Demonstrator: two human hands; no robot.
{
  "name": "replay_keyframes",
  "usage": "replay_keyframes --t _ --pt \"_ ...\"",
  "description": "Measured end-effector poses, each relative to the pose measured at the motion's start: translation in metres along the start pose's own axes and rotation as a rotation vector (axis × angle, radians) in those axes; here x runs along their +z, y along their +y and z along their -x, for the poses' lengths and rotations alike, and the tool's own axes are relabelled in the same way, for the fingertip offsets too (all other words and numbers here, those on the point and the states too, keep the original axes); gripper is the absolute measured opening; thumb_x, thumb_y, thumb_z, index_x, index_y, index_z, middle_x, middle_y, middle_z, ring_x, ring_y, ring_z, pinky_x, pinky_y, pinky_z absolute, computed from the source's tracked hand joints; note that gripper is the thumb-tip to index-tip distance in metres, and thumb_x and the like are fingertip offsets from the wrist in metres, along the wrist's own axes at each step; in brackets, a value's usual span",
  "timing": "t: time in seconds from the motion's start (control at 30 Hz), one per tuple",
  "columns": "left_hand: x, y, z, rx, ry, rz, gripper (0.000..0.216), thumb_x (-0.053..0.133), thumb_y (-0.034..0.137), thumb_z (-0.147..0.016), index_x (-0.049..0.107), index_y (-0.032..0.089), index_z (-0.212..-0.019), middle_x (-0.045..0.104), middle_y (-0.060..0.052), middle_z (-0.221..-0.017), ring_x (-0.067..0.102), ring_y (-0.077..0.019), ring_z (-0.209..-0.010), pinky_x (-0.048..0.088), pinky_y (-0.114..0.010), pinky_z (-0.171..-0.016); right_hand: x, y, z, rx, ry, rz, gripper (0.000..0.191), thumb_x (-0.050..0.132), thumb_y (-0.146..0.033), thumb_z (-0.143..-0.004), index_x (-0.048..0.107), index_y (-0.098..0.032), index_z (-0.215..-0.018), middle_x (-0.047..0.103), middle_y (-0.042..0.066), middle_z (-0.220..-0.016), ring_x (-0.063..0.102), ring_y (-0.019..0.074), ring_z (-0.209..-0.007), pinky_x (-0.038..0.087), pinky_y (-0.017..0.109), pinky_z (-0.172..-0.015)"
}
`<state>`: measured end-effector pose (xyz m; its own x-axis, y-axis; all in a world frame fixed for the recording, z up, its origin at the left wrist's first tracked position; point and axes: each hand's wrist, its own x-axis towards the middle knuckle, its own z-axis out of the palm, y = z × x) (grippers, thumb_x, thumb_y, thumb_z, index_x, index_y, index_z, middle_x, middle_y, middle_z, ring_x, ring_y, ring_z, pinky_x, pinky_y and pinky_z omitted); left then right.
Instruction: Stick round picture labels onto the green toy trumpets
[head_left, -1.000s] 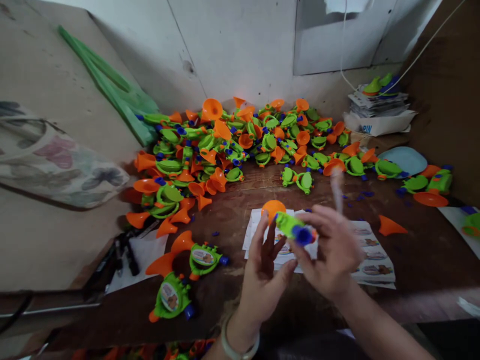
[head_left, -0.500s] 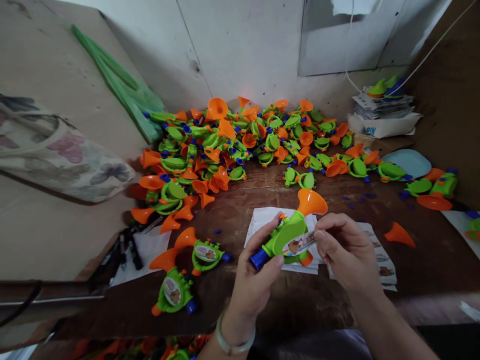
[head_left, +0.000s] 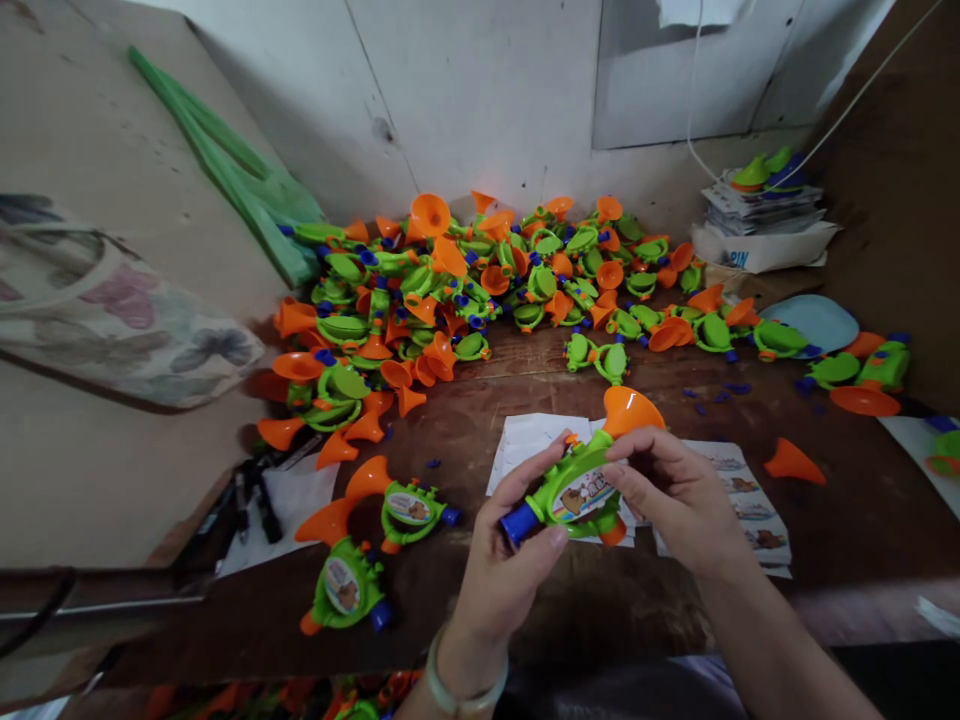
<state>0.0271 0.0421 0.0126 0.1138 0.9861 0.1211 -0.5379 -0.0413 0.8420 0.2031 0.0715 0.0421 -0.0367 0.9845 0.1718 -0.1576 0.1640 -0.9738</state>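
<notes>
My left hand (head_left: 517, 550) is closed round the blue mouthpiece end of a green toy trumpet (head_left: 611, 525), held tilted above the table with its orange bell up to the right. An oval sticker (head_left: 581, 497) with a brown animal and a rainbow lies over the trumpet's oval face. My right hand (head_left: 679, 495) pinches the sticker's right end, thumb and forefinger against the toy. Below are sticker sheets (head_left: 750, 500), partly hidden by my hands. Two stickered toy trumpets (head_left: 409, 508) lie to the left on the table.
Many toy trumpets without visible stickers are heaped (head_left: 450, 270) along the back wall. A loose orange bell (head_left: 795, 462) lies at the right, near small blue pieces (head_left: 724, 395). Black pens (head_left: 262, 510) are at the left, a pale blue plate (head_left: 814, 322) at the back right.
The sticker's right end, held off the trumpet before, has come down onto its oval face. My right hand has moved slightly left and closer to the toy. The view has shifted slightly.
</notes>
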Motion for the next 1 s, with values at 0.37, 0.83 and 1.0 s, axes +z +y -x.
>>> replay_keyframes --t 0.37,0.83,1.0 --pt "0.000 -0.010 0.006 0.063 0.093 -0.180 0.039 0.081 0.024 -0.092 0.078 0.037 -0.129 0.073 -0.004 -0.144 0.068 -0.0253 -0.136 0.054 -0.034 -0.116 -0.001 0.000 0.002 -0.187 0.030 0.337 0.006 0.077 -0.026 -0.091 0.074 -0.023 -0.086 0.073 -0.001 -0.073 0.067 0.0132 -0.060 0.055 0.021 -0.056" --pt "-0.010 0.003 0.017 0.277 0.201 -0.586 0.041 0.072 0.017 -0.097 0.076 0.038 -0.132 0.070 -0.002 -0.149 0.067 -0.0269 -0.137 0.056 -0.038 -0.115 -0.022 0.028 -0.011 -0.504 0.362 0.925 0.055 0.068 -0.038 -0.100 0.049 -0.021 -0.148 0.061 0.016 -0.127 0.062 0.0208 -0.080 0.061 0.041 -0.077" --pt "-0.089 0.011 0.013 0.411 0.191 -1.430 0.040 0.062 0.014 -0.096 0.077 0.028 -0.130 0.062 -0.011 -0.157 0.056 -0.0393 -0.147 0.051 -0.060 -0.118 -0.050 0.064 -0.022 -0.209 0.116 1.057 0.049 0.061 -0.040 -0.101 0.052 -0.019 -0.145 0.071 0.013 -0.112 0.069 0.0287 -0.092 0.059 0.048 -0.086"
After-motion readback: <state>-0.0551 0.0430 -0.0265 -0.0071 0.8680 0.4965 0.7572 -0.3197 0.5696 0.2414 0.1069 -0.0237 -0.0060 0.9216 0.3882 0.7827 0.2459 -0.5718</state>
